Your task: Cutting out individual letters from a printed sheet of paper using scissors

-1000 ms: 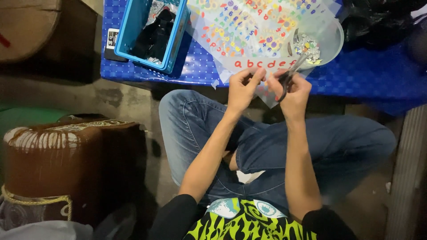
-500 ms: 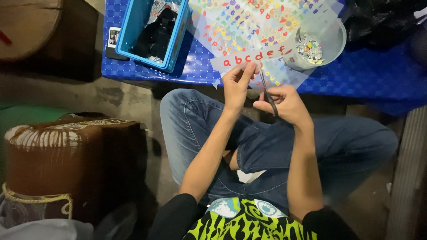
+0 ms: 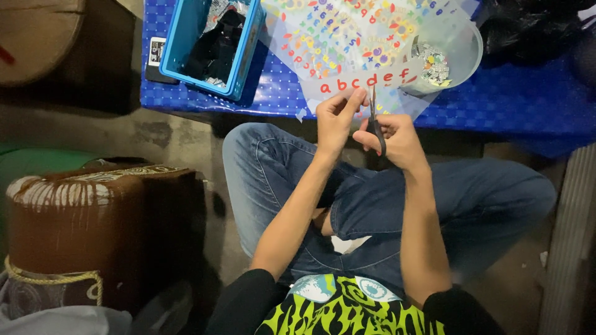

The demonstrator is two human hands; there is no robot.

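My left hand [image 3: 336,119] pinches the near edge of a clear sticker sheet [image 3: 360,43] printed with coloured letters and shapes, just below a row of red letters. My right hand [image 3: 397,138] grips black-handled scissors [image 3: 375,118], blades pointing up into the sheet's edge beside the left fingers. Both hands hover over my crossed legs in blue jeans, in front of a blue table [image 3: 515,99].
A blue plastic bin [image 3: 239,68] with dark items sits on the table's left, a small dark device [image 3: 155,59] beside it. A clear round tub [image 3: 462,59] holds paper scraps at the right. A black bag [image 3: 534,31] lies far right. A brown cushioned stool [image 3: 93,223] stands left.
The right hand left the round tub, came down and turned the scissors upright against the sheet's edge. The left hand kept its pinch on the sheet.
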